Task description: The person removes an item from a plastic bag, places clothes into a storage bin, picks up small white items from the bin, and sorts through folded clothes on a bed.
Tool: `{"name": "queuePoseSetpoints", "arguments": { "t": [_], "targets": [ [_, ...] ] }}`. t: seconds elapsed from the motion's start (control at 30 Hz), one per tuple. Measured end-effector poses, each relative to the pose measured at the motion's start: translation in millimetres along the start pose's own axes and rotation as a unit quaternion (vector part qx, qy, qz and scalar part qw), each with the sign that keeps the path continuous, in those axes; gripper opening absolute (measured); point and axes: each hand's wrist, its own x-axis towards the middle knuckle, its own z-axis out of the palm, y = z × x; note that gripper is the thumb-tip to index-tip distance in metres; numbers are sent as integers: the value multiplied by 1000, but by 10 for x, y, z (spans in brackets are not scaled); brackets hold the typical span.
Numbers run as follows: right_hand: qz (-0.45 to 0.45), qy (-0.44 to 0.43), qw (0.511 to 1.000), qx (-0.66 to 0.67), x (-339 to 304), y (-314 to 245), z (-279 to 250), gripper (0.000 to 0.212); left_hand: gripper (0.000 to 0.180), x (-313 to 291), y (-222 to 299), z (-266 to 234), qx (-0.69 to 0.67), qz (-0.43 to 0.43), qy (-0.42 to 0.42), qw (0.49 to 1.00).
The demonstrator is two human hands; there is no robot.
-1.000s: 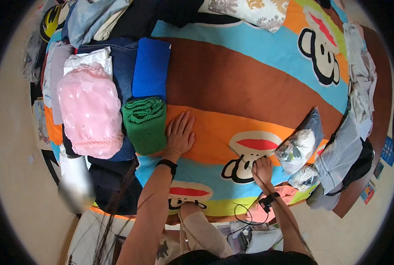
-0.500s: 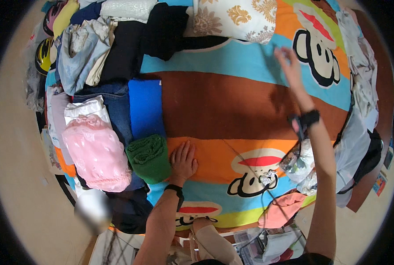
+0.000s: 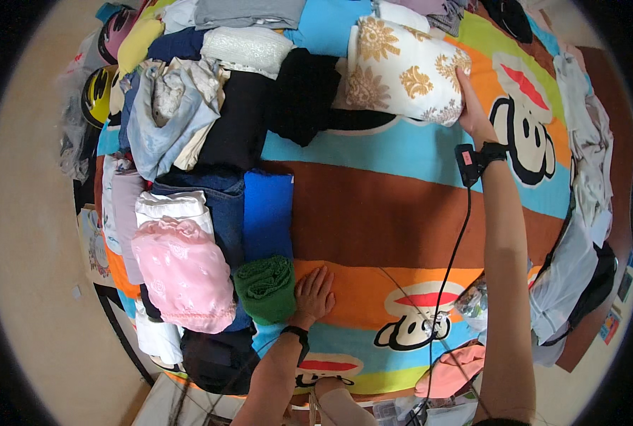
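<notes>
Your right hand is reached far forward and touches the right edge of the white bundle with gold pattern, which lies near the top of the striped blanket, to the right of a black cloth. The fingers of this hand lie along that edge, but part of them is hidden, so I cannot tell if they are closed on the fabric. On this wrist you wear a black band, with a small black box beside it, from which a black cable runs down across the blanket. Your left hand lies flat on the orange stripe, its fingers stretched out and a little apart, just beside the green rolled cloth. Above this roll is a blue folded cloth, and to the left of the blue one are dark blue jeans and a pink bundle. At the lower right, a salmon cloth lies on the near edge of the blanket, and a clear bag is partly covered by your right forearm.
</notes>
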Motion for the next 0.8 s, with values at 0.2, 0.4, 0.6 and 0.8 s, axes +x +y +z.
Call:
{"name": "queuePoseSetpoints", "arguments": {
  "t": [0.2, 0.4, 0.6, 0.8],
  "targets": [
    [74, -44, 996, -37, 34, -48, 13, 66, 46, -6, -16, 32, 14, 11, 24, 1000],
    [86, -25, 995, 51, -329, 257, 4, 59, 42, -35, 49, -13, 11, 1, 50, 999],
    [-32, 25, 996, 77, -1492, 472, 192, 52, 45, -20, 83, -128, 0, 21, 61, 998],
    [-98, 147, 981, 82, -4107, 614, 397, 54, 47, -392, 373, -577, -66, 11, 59, 996]
  ]
}}
